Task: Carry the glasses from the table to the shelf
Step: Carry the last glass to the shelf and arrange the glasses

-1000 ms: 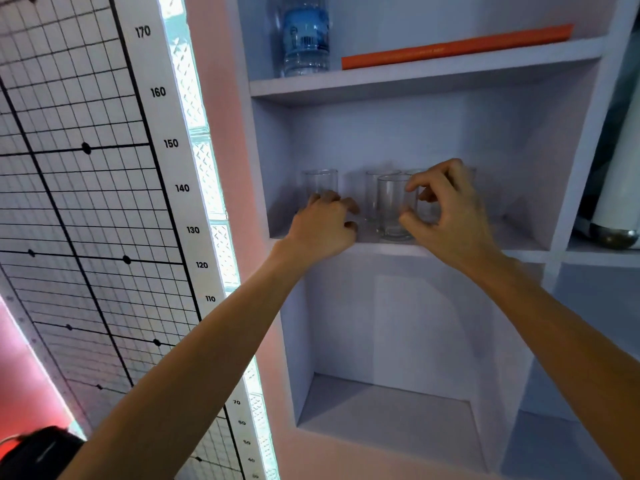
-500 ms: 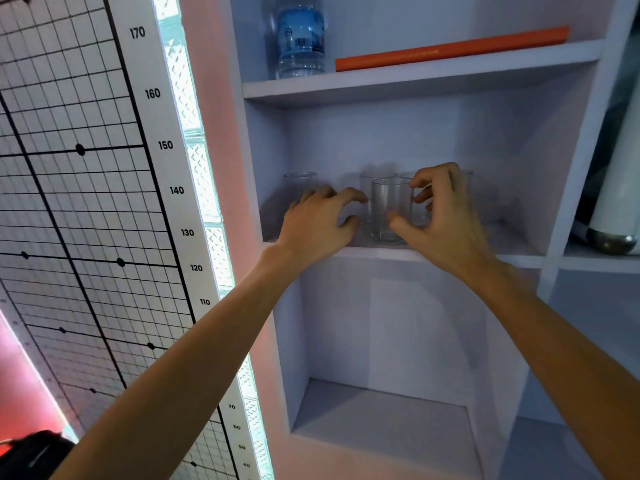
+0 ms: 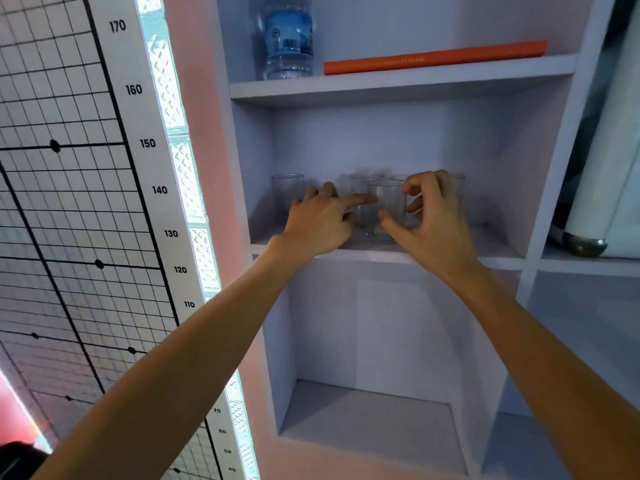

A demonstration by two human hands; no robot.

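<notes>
Several clear glasses stand on the middle shelf [image 3: 498, 249] of a pale shelf unit. One glass [image 3: 287, 192] is at the far left, and others [image 3: 360, 188] stand at the back. A glass at the right [image 3: 459, 183] is partly hidden behind my fingers. The front glass [image 3: 386, 202] rests on the shelf near its edge. My right hand [image 3: 436, 223] curls around it, thumb in front and fingers at its right rim. My left hand [image 3: 318, 223] is spread with nothing in it, its index finger reaching the front glass's left side.
A water bottle [image 3: 287, 43] and an orange book [image 3: 433, 57] lie on the shelf above. Below is another compartment [image 3: 367, 420]. A measuring wall with height numbers [image 3: 149, 143] stands at the left. A white roll [image 3: 602, 188] stands in the right compartment.
My left hand has left the far-left glass and slid right, fingers spreading towards the front glass. My right hand stays around the front glass, which has not moved on the shelf.
</notes>
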